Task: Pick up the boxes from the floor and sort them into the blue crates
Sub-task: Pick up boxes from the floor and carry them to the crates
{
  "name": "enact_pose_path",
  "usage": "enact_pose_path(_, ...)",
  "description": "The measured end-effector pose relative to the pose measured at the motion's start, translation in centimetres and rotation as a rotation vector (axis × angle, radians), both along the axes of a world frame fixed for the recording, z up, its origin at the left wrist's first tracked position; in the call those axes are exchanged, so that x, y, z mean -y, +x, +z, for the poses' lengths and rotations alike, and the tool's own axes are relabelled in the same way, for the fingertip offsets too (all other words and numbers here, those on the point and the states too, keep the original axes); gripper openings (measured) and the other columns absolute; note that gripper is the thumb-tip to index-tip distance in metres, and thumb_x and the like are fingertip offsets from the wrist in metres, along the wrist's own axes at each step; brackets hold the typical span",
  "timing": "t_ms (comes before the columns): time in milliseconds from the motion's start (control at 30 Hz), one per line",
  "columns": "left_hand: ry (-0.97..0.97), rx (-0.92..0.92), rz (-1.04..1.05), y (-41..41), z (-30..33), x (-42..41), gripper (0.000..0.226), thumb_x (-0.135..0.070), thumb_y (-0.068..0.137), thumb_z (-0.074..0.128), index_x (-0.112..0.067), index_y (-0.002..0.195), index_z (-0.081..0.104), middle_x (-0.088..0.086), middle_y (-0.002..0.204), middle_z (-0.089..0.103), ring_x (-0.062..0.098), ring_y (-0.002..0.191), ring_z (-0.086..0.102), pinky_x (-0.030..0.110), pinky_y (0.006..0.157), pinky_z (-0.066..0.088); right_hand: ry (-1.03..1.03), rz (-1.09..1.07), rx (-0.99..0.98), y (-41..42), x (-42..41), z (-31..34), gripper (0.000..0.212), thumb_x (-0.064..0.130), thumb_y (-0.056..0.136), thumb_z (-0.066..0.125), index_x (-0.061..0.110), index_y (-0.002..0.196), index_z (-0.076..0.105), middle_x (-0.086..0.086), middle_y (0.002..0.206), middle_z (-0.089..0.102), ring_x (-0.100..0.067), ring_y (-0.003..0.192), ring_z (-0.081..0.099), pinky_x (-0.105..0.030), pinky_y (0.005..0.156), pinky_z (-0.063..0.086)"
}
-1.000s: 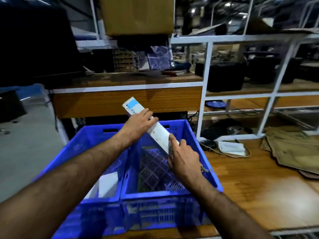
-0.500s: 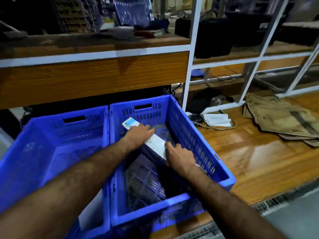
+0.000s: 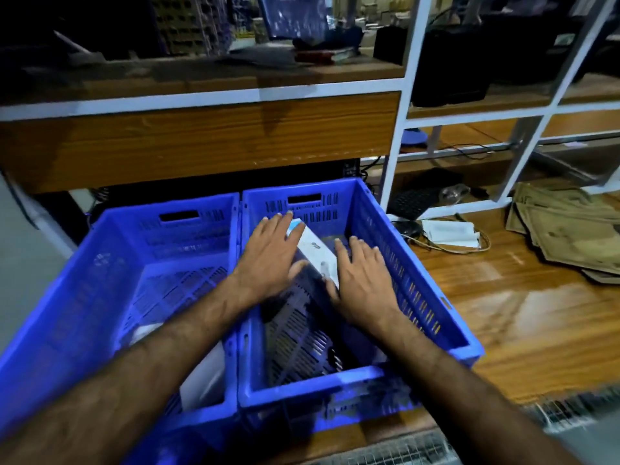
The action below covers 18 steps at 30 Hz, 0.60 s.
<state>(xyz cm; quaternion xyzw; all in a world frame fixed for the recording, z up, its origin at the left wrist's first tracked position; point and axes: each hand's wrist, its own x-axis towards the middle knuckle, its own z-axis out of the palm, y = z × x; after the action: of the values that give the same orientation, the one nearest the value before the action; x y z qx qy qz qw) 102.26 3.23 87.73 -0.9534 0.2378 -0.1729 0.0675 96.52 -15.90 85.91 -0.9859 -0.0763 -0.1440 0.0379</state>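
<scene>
Two blue crates stand side by side on a wooden floor. A long white box (image 3: 315,251) with a light blue end lies inside the right crate (image 3: 419,280). My left hand (image 3: 270,260) hovers over the box's left side with fingers spread and straight. My right hand (image 3: 364,280) is on the box's right side, fingers straight, palm down. Whether either hand still touches the box is unclear. The left crate (image 3: 110,263) holds a white box (image 3: 201,374), partly hidden by my left forearm.
A wooden shelf front (image 3: 201,142) with a white metal frame (image 3: 401,105) rises just behind the crates. To the right on the floor lie a white box with cables (image 3: 448,233) and flattened cardboard (image 3: 570,226). A metal grating (image 3: 385,451) runs along the near edge.
The white box went down from above the crates into the right crate. Both hands, which gripped it before, have opened their fingers over it.
</scene>
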Motion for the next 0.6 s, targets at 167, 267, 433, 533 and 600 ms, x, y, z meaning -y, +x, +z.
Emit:
enact_pose_path(167,-0.108,0.097,0.205,-6.4,2.2,-2.3,0.079,-0.063,0.095,0.037,-0.010,0.154,0.038,0.024,0.161,0.029,0.039,0.148,0.029,0.054,0.121,0.023,0.115,0.152,0.143,-1.5,-1.9,1.9,0.075,0.049,0.091,0.039,0.001,0.147,0.043,-0.024,0.152,0.041,-0.039,0.140,0.039,-0.054,0.118,0.028)
enact_pose_path(267,-0.133,0.160,0.316,-10.5,3.3,-3.2,0.078,-0.063,0.096,0.031,-0.010,0.153,0.040,0.023,0.161,0.029,0.039,0.149,0.028,0.055,0.122,0.022,0.156,0.310,0.200,-2.5,-2.9,3.1,0.072,0.046,0.093,0.039,-0.001,0.147,0.043,-0.025,0.154,0.039,-0.040,0.142,0.037,-0.054,0.119,0.026)
enact_pose_path(433,-0.137,0.239,0.574,-18.3,5.2,-4.0,0.077,-0.063,0.097,0.031,-0.012,0.154,0.037,0.021,0.163,0.025,0.036,0.150,0.025,0.052,0.124,0.016,0.250,0.576,0.250,-5.5,-5.2,5.1,0.068,0.042,0.096,0.045,0.001,0.150,0.040,-0.024,0.158,0.032,-0.038,0.147,0.032,-0.053,0.121,0.021)
enact_pose_path(533,-0.150,0.241,0.709,-23.5,5.4,-3.5,0.075,-0.062,0.098,0.031,-0.013,0.155,0.035,0.019,0.163,0.024,0.035,0.151,0.024,0.051,0.124,0.014,0.289,0.733,0.244,-8.8,-6.3,5.5,0.068,0.041,0.096,0.047,0.002,0.151,0.038,-0.022,0.160,0.030,-0.035,0.149,0.027,-0.052,0.123,0.017)
enact_pose_path(600,-0.145,0.236,0.802,-27.5,4.9,-3.1,0.075,-0.060,0.098,0.033,-0.012,0.156,0.033,0.018,0.164,0.023,0.035,0.151,0.022,0.050,0.125,0.013,0.304,0.845,0.222,-11.6,-7.0,5.0,0.068,0.039,0.095,0.048,0.002,0.151,0.038,-0.021,0.160,0.031,-0.034,0.150,0.026,-0.052,0.123,0.017)
